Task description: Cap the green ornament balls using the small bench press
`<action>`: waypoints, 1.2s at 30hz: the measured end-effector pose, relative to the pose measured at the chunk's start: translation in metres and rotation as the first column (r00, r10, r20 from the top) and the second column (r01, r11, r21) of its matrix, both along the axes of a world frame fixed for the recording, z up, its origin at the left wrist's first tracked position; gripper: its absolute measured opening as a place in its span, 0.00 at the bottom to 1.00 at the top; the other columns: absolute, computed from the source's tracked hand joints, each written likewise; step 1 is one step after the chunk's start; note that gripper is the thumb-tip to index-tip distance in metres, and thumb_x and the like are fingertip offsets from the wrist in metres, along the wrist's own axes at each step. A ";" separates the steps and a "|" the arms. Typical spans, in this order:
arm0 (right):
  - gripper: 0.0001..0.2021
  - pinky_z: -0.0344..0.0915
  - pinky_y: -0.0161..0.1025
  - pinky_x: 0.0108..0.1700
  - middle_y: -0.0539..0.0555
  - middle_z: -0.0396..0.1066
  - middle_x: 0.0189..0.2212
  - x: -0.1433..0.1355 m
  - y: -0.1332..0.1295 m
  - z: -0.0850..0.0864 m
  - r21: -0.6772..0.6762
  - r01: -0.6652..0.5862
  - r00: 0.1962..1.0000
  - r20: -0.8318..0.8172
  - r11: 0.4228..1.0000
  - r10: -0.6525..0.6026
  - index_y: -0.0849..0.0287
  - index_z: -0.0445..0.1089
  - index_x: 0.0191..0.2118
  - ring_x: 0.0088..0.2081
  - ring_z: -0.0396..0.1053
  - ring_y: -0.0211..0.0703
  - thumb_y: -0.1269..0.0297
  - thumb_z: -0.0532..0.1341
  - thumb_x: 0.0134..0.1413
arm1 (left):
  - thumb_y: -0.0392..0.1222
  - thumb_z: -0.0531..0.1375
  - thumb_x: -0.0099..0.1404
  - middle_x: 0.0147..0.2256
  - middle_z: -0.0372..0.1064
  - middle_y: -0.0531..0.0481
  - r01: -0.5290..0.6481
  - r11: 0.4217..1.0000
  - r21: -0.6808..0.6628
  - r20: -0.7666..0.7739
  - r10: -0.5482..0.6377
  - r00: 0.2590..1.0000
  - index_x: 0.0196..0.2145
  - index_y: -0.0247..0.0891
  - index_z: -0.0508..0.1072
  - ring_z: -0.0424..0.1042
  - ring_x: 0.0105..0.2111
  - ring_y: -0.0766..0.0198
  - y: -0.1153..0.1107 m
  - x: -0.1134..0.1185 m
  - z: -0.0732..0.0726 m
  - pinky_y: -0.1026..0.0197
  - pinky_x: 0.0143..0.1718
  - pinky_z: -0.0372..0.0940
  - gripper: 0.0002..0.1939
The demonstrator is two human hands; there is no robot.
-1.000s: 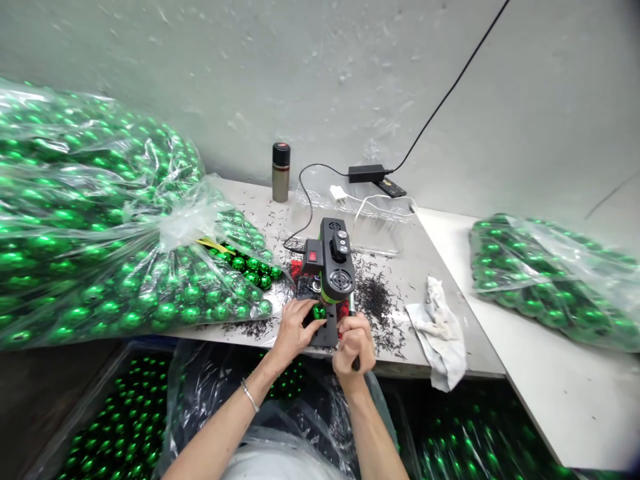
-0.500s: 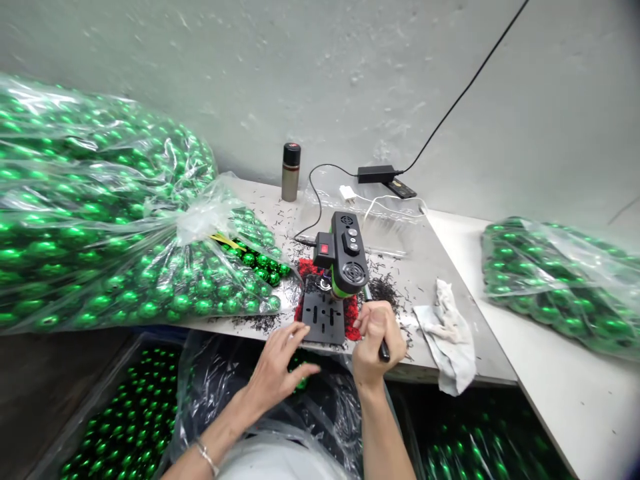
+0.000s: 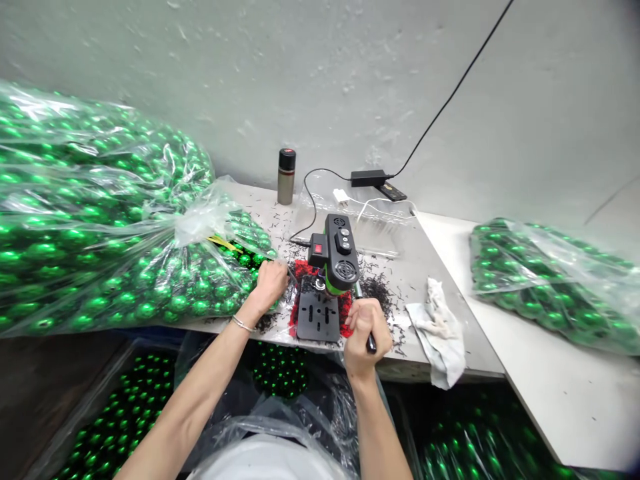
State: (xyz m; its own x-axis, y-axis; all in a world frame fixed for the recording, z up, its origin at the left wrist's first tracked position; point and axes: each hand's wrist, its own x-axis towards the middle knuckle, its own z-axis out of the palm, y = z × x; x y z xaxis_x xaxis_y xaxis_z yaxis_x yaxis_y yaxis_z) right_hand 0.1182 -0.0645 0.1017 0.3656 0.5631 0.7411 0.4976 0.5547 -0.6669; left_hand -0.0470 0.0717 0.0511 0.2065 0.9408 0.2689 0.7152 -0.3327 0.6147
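Observation:
My left hand (image 3: 271, 283) is at the opening of a big clear bag of shiny green balls (image 3: 100, 220), its fingers curled down; what they hold, if anything, is hidden. My right hand (image 3: 367, 328) is wrapped round the black handle (image 3: 371, 344) of a small press-like machine (image 3: 341, 252) with a black top and a red switch. Below the machine's head lies a slotted black plate (image 3: 318, 310), with red material (image 3: 346, 313) showing around it.
A bottle (image 3: 287, 177), a black power adapter (image 3: 370, 178) and a clear tray (image 3: 385, 230) stand at the back. A white cloth (image 3: 441, 333) hangs over the front edge. Another bag of green balls (image 3: 545, 283) lies right; more balls (image 3: 281, 369) sit below the table.
My left hand has gone from beside the black plate, fingers spread, up and left to the bag's opening, where its fingers are curled. My right hand keeps its hold. The view has shifted slightly.

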 end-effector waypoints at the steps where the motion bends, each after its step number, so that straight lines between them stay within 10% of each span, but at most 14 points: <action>1: 0.14 0.57 0.37 0.29 0.48 0.61 0.23 0.001 0.000 0.000 0.006 -0.009 1.000 0.007 1.000 0.009 0.57 0.61 0.25 0.26 0.61 0.36 0.71 0.50 0.65 | 0.31 0.62 0.60 0.30 0.70 0.43 0.010 1.000 -0.007 0.021 -0.010 1.000 0.33 0.33 0.72 0.71 0.38 0.51 -0.004 -0.002 0.002 0.52 0.47 0.60 0.02; 5: 0.14 0.57 0.36 0.29 0.48 0.61 0.23 0.001 0.000 -0.001 0.012 -0.019 1.000 0.011 1.000 0.019 0.58 0.61 0.26 0.26 0.62 0.35 0.72 0.50 0.65 | 0.45 0.60 0.66 0.41 0.74 0.44 0.067 0.989 -0.133 0.275 -0.028 0.961 0.52 0.35 0.71 0.73 0.37 0.56 -0.030 -0.012 0.007 0.56 0.42 0.65 0.19; 8: 0.15 0.57 0.36 0.29 0.48 0.60 0.24 -0.001 0.000 0.000 0.009 -0.012 1.000 -0.007 1.000 0.012 0.57 0.60 0.25 0.26 0.61 0.35 0.72 0.50 0.65 | 0.52 0.62 0.63 0.41 0.76 0.44 0.253 0.878 -0.406 0.743 0.156 0.651 0.55 0.36 0.70 0.75 0.35 0.60 -0.056 -0.008 0.002 0.58 0.41 0.68 0.26; 10: 0.15 0.57 0.36 0.29 0.48 0.60 0.24 -0.001 0.001 0.002 0.003 -0.008 1.000 -0.013 1.000 0.008 0.57 0.59 0.25 0.26 0.61 0.35 0.72 0.50 0.65 | 0.51 0.67 0.58 0.40 0.76 0.44 0.356 0.786 -0.506 0.832 0.335 0.442 0.52 0.35 0.72 0.76 0.35 0.62 -0.070 0.002 -0.007 0.59 0.42 0.69 0.28; 12: 0.15 0.57 0.36 0.30 0.47 0.60 0.24 -0.001 0.001 0.005 -0.012 -0.010 1.000 -0.011 1.000 0.010 0.57 0.60 0.25 0.26 0.61 0.35 0.72 0.50 0.65 | 0.49 0.70 0.54 0.38 0.77 0.44 0.360 0.745 -0.561 0.816 0.426 0.390 0.50 0.34 0.74 0.76 0.36 0.62 -0.080 0.013 -0.016 0.60 0.42 0.69 0.28; 23: 0.13 0.57 0.37 0.29 0.48 0.61 0.24 0.003 0.000 0.004 -0.027 0.002 0.999 0.035 1.000 -0.001 0.57 0.62 0.28 0.26 0.62 0.36 0.71 0.50 0.65 | 0.41 0.61 0.62 0.45 0.76 0.42 0.090 0.972 -0.217 0.395 0.003 0.919 0.52 0.36 0.73 0.74 0.45 0.52 -0.089 0.046 -0.030 0.49 0.51 0.66 0.19; 36: 0.14 0.60 0.36 0.30 0.48 0.62 0.25 0.004 -0.003 -0.005 -0.012 -0.010 0.998 0.056 1.000 0.011 0.57 0.60 0.26 0.28 0.63 0.36 0.73 0.50 0.64 | 0.45 0.65 0.62 0.45 0.77 0.43 0.096 0.984 0.149 0.231 -0.129 0.964 0.48 0.39 0.75 0.73 0.44 0.53 -0.084 0.053 -0.057 0.49 0.49 0.65 0.17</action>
